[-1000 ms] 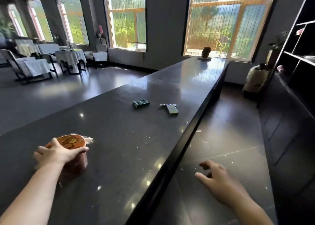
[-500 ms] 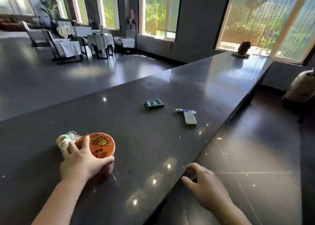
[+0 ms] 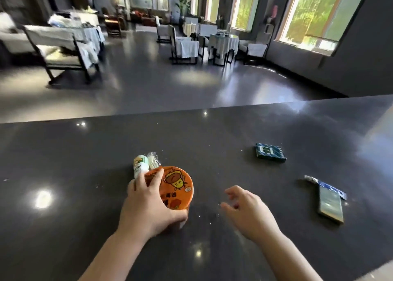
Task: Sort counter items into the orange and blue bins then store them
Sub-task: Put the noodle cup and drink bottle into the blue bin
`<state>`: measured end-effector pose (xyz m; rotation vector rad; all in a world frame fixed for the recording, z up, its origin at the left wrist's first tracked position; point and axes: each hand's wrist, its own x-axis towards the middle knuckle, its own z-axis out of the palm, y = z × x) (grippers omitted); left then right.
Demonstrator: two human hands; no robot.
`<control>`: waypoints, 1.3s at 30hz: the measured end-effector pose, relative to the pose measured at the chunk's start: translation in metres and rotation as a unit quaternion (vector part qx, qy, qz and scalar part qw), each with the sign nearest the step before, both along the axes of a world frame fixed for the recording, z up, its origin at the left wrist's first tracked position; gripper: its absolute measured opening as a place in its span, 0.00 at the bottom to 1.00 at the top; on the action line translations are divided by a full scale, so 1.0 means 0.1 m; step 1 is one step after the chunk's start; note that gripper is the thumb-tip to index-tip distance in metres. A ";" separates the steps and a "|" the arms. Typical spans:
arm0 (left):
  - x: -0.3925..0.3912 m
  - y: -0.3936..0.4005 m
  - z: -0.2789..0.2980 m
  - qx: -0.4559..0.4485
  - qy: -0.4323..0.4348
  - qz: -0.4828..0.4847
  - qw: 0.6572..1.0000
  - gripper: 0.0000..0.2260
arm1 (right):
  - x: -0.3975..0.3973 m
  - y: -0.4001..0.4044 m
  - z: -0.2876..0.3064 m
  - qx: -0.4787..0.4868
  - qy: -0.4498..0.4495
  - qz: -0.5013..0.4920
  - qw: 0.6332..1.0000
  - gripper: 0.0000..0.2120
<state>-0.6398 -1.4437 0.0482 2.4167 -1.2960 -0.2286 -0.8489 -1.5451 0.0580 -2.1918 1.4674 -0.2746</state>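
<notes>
An orange round tub with a cartoon lid stands on the dark counter. My left hand grips its left side, fingers curled round the wall. Right behind the tub lie a small white and green bottle and a clear wrapped packet. My right hand hovers just right of the tub, fingers loosely bent and holding nothing. Further right lie a dark blue-green box and a flat greenish packet with a blue and white tube. No orange or blue bin shows.
Beyond the counter's far edge is a dark polished floor with cloth-covered tables and chairs. Bright windows line the right wall. The counter's near edge cuts the lower right corner.
The view has swung left toward the dining room. My right hand has come up from beside the counter's edge to over the counter next to the tub. My left hand keeps hold of the tub.
</notes>
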 end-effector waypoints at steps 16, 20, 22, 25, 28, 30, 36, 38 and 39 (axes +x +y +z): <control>0.38 0.55 -0.01 0.006 -0.005 0.241 0.970 0.53 | 1.99 -0.47 -0.28 -0.040 -0.019 0.305 0.951 0.27; 0.42 0.51 -0.07 0.023 -0.024 0.243 0.970 0.53 | 2.41 -0.45 -0.41 -0.057 0.057 0.352 0.932 0.27; 0.44 0.50 -0.09 0.021 -0.038 0.244 0.969 0.53 | 2.52 -0.45 -0.48 -0.044 0.081 0.356 0.930 0.27; 0.47 0.50 -0.11 0.014 -0.041 0.237 0.970 0.53 | 2.55 -0.43 -0.55 -0.048 0.056 0.343 0.936 0.24; 0.50 0.53 -0.12 0.009 -0.042 0.224 0.974 0.53 | 2.45 -0.39 -0.60 -0.068 0.006 0.333 0.940 0.17; 0.55 0.55 -0.12 0.001 -0.043 0.211 0.976 0.53 | 2.34 -0.39 -0.64 -0.079 -0.012 0.332 0.940 0.19; 0.72 0.48 -0.08 -0.006 -0.030 0.204 0.978 0.53 | 2.27 -0.58 -0.67 -0.061 0.059 0.221 0.972 0.43; 0.75 0.42 -0.07 0.004 -0.031 0.214 0.976 0.54 | 2.34 -0.62 -0.65 -0.033 0.083 0.188 0.978 0.46; 0.75 0.39 -0.08 0.011 -0.034 0.217 0.976 0.54 | 2.37 -0.62 -0.66 -0.031 0.095 0.176 0.979 0.46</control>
